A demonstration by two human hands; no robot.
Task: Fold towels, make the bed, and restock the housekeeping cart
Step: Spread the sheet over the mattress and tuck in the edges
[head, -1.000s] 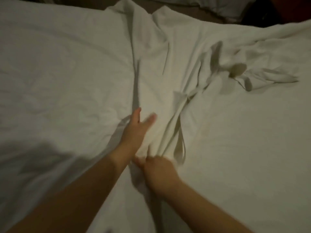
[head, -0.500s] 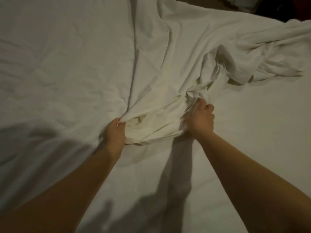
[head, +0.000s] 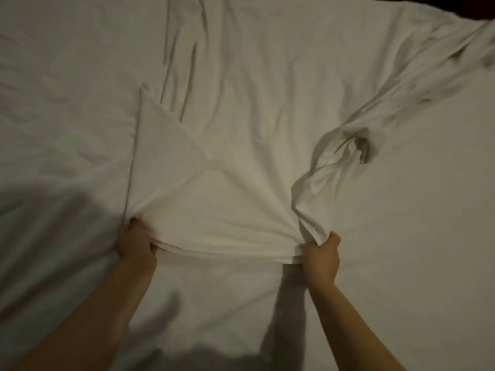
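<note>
A loose white sheet [head: 254, 108] lies spread over the white-covered bed [head: 415, 236]. Its near edge is stretched taut between my two hands. My left hand [head: 138, 245] is clenched on the edge at the lower left. My right hand [head: 322, 254] grips the same edge at the lower right, where the cloth bunches into folds. A triangular flap of the sheet is folded over on the left. The sheet's far right part trails away crumpled toward the upper right corner.
The bed's covered surface fills nearly the whole view, wrinkled on the left [head: 59, 129] and smooth on the right. A dark strip [head: 428, 6] beyond the bed's far edge shows at the top right. Shadows of my arms fall across the near part.
My hands have moved apart and pulled toward me, stretching the sheet's edge between them. The bunched cloth has spread flatter across the bed.
</note>
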